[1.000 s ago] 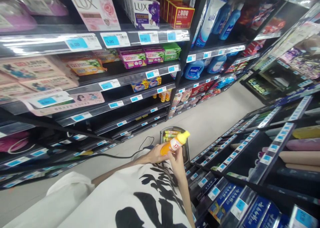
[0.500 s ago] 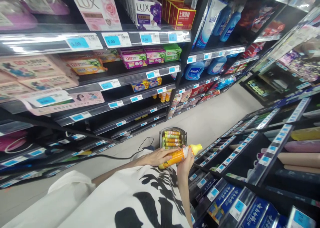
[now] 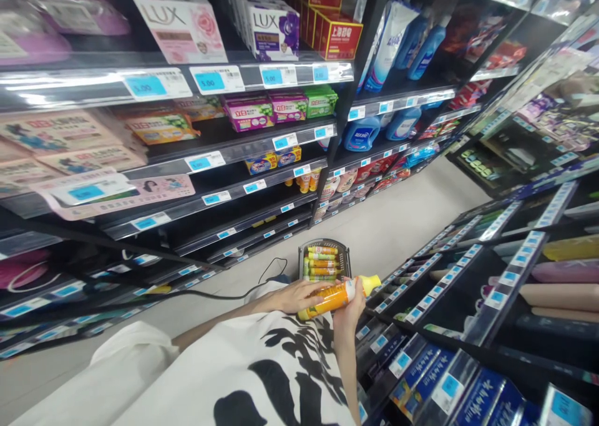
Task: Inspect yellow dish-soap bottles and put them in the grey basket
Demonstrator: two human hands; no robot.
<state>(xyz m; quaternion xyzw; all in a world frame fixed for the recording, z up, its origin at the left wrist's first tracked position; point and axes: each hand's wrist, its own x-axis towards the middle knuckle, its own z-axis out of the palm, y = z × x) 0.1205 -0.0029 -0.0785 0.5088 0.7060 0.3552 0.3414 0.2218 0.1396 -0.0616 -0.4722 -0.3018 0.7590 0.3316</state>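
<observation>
An orange bottle (image 3: 329, 298) with a yellow cap lies tilted in front of my body, its cap end pointing right. My right hand (image 3: 350, 310) is closed around it just below the cap. Across its lower half rests my left hand (image 3: 294, 296), fingers curled over the top side. Just beyond them, a dark basket (image 3: 347, 261) stands on the floor with several similar yellow and orange bottles (image 3: 324, 264) lying in it side by side. Part of the basket's near side is hidden behind the held bottle and my hands.
Shelves on the left carry soap boxes (image 3: 275, 30), purple and green packs (image 3: 248, 112) and price tags. Farther along stand blue bottles (image 3: 362, 133). A shelf unit on the right holds blue boxes (image 3: 484, 395). A black cable (image 3: 206, 294) runs near my left arm; pale floor (image 3: 407, 208) stretches ahead.
The bottle has turned, swung right and come lower, showing a different side of its label. Both hands stay on it. More of the basket's contents now shows.
</observation>
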